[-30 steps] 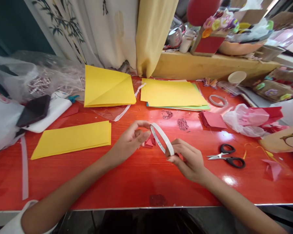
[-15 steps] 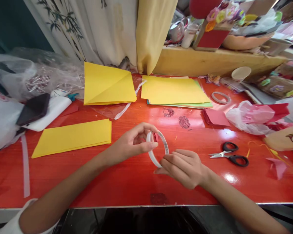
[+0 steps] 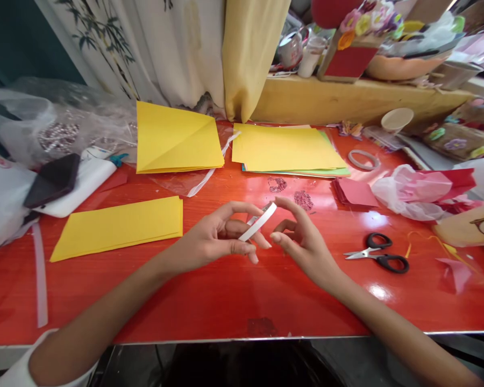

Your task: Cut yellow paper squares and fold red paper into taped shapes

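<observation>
The white ring (image 3: 258, 222) is held above the red table (image 3: 185, 312), at about its middle from side to side, and is seen tilted, nearly edge-on, with its upper end toward the right. It is gripped among the bent fingers and thumb of the left hand (image 3: 205, 239). The right hand (image 3: 304, 239) is loosely curled, its thumb and forefinger parted; the forefinger is brought right up to the ring's upper end, but whether it is touched cannot be told.

The table's front edge is seen well below both hands, with a broad stretch of red surface between. To the left, the room is bounded by folded yellow paper (image 3: 121, 228), whose right edge is set near the left wrist. Behind the hands, a row is formed by a creased yellow sheet (image 3: 179, 142) and a paper stack (image 3: 286, 150), parted by a narrow gap. On the right, scissors (image 3: 371, 252) are laid with slightly parted blades pointed toward the right hand, and a strip of tabletop is left between. Beyond them, red paper (image 3: 355, 193) is piled near a second ring (image 3: 363, 167).
</observation>
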A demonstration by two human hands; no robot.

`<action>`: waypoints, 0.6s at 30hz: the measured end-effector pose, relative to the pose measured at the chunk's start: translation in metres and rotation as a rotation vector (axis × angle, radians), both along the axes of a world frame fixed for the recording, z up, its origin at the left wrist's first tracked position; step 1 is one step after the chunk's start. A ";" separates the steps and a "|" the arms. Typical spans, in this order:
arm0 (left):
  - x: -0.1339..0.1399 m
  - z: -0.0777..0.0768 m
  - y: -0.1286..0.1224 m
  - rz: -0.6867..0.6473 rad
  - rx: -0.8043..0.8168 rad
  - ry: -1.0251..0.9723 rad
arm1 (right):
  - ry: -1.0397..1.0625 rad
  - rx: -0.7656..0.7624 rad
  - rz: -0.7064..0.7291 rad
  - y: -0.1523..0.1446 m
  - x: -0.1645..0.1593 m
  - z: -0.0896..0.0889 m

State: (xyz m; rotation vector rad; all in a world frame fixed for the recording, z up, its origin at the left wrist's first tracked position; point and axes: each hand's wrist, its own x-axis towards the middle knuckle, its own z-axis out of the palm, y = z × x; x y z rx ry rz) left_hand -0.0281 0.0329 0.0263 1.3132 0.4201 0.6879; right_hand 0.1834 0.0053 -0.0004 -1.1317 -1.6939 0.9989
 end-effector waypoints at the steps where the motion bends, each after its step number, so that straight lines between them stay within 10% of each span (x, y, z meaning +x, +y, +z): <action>1: 0.001 0.000 -0.001 -0.009 -0.003 -0.004 | 0.044 -0.037 0.057 -0.001 -0.001 0.000; 9: 0.005 0.011 -0.012 -0.151 0.054 0.126 | 0.058 0.251 0.140 0.001 0.006 0.006; 18: 0.001 0.014 -0.014 0.223 0.401 0.142 | -0.029 0.550 0.271 -0.009 0.010 0.023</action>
